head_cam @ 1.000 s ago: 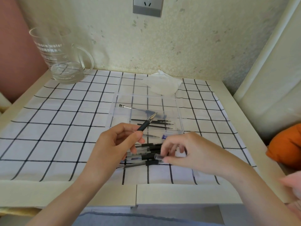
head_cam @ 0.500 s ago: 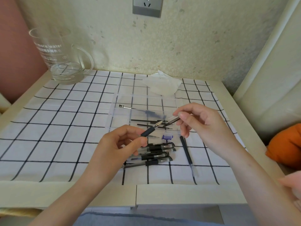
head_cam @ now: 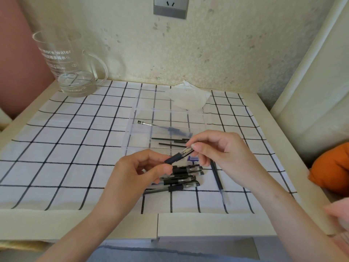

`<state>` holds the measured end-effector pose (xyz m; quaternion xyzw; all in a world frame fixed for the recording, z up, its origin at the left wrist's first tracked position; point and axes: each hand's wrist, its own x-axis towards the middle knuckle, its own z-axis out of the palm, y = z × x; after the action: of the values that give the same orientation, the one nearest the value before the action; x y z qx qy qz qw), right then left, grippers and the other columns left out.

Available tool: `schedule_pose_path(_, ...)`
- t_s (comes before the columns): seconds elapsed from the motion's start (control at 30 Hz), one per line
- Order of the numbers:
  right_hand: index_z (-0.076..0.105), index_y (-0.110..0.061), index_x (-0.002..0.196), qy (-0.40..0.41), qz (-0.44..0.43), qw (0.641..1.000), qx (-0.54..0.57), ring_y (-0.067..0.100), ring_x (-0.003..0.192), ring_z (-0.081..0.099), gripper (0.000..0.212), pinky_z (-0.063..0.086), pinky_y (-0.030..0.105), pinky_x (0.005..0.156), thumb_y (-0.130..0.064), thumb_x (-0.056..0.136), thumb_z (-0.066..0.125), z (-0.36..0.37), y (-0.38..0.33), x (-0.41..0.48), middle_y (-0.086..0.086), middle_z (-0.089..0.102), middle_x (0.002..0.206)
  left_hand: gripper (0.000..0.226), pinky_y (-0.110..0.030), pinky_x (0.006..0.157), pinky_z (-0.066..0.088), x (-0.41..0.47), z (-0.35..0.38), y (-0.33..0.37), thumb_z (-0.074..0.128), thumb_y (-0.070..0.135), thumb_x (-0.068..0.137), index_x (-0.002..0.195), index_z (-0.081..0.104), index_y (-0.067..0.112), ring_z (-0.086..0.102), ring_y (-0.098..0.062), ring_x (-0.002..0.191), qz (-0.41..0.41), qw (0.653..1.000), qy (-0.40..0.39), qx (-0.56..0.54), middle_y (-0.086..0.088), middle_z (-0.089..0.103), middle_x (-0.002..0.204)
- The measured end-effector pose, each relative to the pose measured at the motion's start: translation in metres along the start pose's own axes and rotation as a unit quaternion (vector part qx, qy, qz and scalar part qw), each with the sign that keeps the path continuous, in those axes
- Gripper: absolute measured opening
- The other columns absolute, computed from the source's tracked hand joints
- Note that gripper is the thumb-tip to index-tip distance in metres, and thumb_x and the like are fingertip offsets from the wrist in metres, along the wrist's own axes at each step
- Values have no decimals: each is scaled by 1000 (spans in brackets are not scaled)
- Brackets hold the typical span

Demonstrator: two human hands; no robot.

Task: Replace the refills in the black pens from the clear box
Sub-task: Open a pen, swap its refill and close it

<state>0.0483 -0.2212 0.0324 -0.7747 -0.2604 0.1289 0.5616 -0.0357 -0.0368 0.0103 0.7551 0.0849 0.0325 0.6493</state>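
Observation:
My left hand (head_cam: 136, 173) grips a black pen (head_cam: 174, 158) by its rubber grip, tip pointing up and right. My right hand (head_cam: 217, 148) pinches the clear tip end of that same pen. Both hands hover just in front of the clear box (head_cam: 143, 129), which holds several thin black refills (head_cam: 170, 144) and a pen part with a metal tip (head_cam: 145, 122). Under my hands lies a pile of several black pens (head_cam: 181, 181). A loose refill (head_cam: 217, 176) rests on the cloth to the right of the pile. A small purple cap (head_cam: 192, 159) sits beside the box.
A white checked cloth (head_cam: 66, 148) covers the table. A glass jug (head_cam: 69, 67) stands at the back left. A crumpled white tissue (head_cam: 188, 98) lies behind the box. An orange object (head_cam: 332, 167) sits off the table's right edge.
My right hand left the pen pile, rose to the pen in my left hand and now pinches its tip end. A loose refill now lies on the cloth at the right.

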Motion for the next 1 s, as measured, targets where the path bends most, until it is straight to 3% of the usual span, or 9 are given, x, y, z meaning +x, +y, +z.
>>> schedule_pose_path(0.17,72,-15,86,-9,3,1000,20,20,59,61,19,53,35,64,-4,90,57,3,5,-1,-2,62,53,10,-11,54,46,-4,0,-1,72,5,73,76,74,14,54,-1,51,-8,1000,-2,-29,4,72,67)
schedule_pose_path(0.37,70,-9,87,6,1,999,40,14,54,58,17,52,42,64,-2,90,56,12,10,-1,-3,60,50,13,-12,53,46,-4,0,-9,70,4,75,75,74,17,55,-2,53,-22,999,5,-35,1,72,67)
schedule_pose_path(0.5,69,-9,88,4,1,998,59,14,55,58,16,52,37,62,-2,90,55,15,11,-3,-5,61,52,12,-12,51,47,-6,1,-7,69,5,76,74,73,16,55,-2,50,-31,998,10,-50,-1,72,64)
schedule_pose_path(0.63,68,-12,89,27,-2,998,49,10,52,56,17,49,22,57,-5,93,53,20,10,-1,-5,62,54,3,-13,51,45,-1,-3,-4,69,17,75,78,71,17,53,-4,51,-3,1000,-8,-2,2,70,62)
schedule_pose_path(0.77,70,-12,93,45,-8,997,58,11,55,58,15,49,23,56,-9,92,55,17,2,6,1,67,67,21,-12,52,45,4,-7,1,65,34,68,85,69,22,57,-5,54,16,1000,8,13,4,73,70)
schedule_pose_path(0.9,71,-15,93,134,-26,989,56,7,55,54,15,47,20,56,-11,92,56,-1,-1,16,-4,65,65,40,-21,64,53,5,-15,-1,54,56,66,99,63,35,67,-3,73,22,998,26,52,12,73,85)
schedule_pose_path(1.0,69,-12,95,238,-24,966,98,8,57,54,16,46,19,54,-9,94,54,-16,3,20,1,64,72,30,-27,70,54,5,-19,-5,55,53,73,99,61,39,66,-4,79,12,996,43,78,10,71,88)
